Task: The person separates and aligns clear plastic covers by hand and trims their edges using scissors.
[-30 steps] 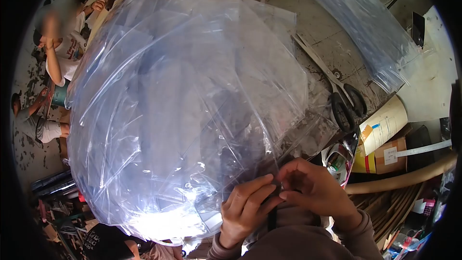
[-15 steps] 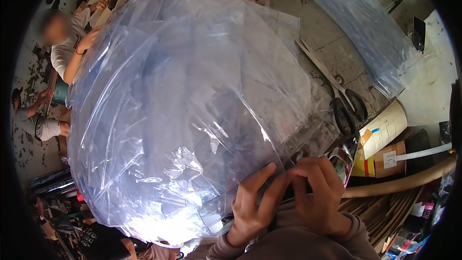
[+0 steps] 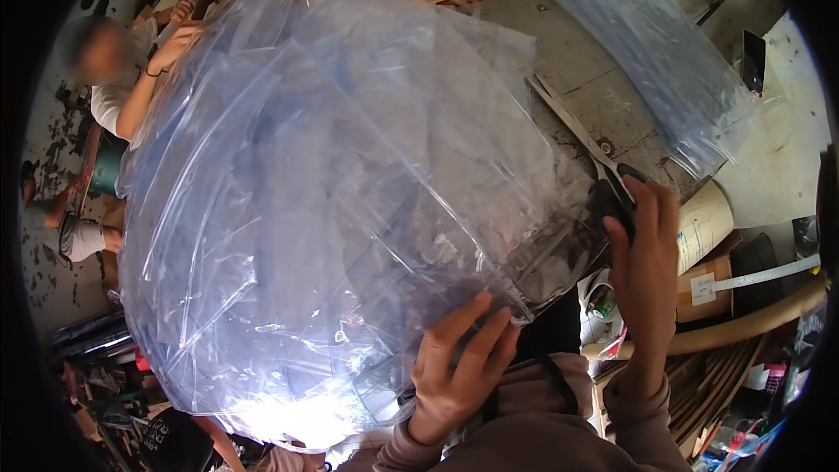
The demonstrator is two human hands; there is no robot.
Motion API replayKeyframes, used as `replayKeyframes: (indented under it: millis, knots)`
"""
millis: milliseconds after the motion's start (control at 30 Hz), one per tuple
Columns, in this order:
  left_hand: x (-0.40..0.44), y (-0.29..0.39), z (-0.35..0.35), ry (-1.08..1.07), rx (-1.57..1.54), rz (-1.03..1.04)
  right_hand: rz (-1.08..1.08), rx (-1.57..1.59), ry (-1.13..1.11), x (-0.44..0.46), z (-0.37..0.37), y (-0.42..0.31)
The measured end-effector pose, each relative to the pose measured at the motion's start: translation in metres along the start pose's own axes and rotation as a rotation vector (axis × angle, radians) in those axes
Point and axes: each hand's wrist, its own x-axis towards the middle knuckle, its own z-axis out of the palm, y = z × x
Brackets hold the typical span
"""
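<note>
A big pile of clear plastic sheets fills the middle of the view. At its lower right edge, near my body, my left hand rests with its fingers apart against the plastic; nothing shows in its grasp. My right hand reaches to the black handles of large scissors, with thumb and fingers closed around the handles. The scissors lie on the grey work surface, blades pointing to the upper left, beside the pile.
More plastic sheets lie at the upper right, near a dark phone. A rolled paper and cardboard box sit at the right. Co-workers are at the left, one with an arm near the pile, and at the bottom left.
My right hand has left the plastic beside my left hand and moved up and right onto the scissors' handles. My left hand stays at the plastic's edge. The co-worker's arm at the left has moved up.
</note>
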Motion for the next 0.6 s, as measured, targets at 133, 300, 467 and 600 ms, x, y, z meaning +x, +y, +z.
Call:
replayKeyframes:
  millis: [133, 300, 467, 600]
  knots:
    - [0.000, 0.001, -0.001, -0.011, 0.005, -0.031, -0.029, -0.089, -0.159, -0.002, 0.002, 0.010]
    - [0.001, 0.002, -0.003, -0.034, -0.012, -0.071, -0.059, -0.016, -0.227, 0.004, -0.001, 0.029]
    - [0.003, 0.005, -0.003, -0.028, -0.037, -0.103, 0.081, 0.009, -0.295, 0.007, -0.007, 0.029]
    - [0.003, 0.004, -0.003, -0.024, -0.058, -0.122, 0.335, 0.393, -0.646, 0.015, -0.042, 0.056]
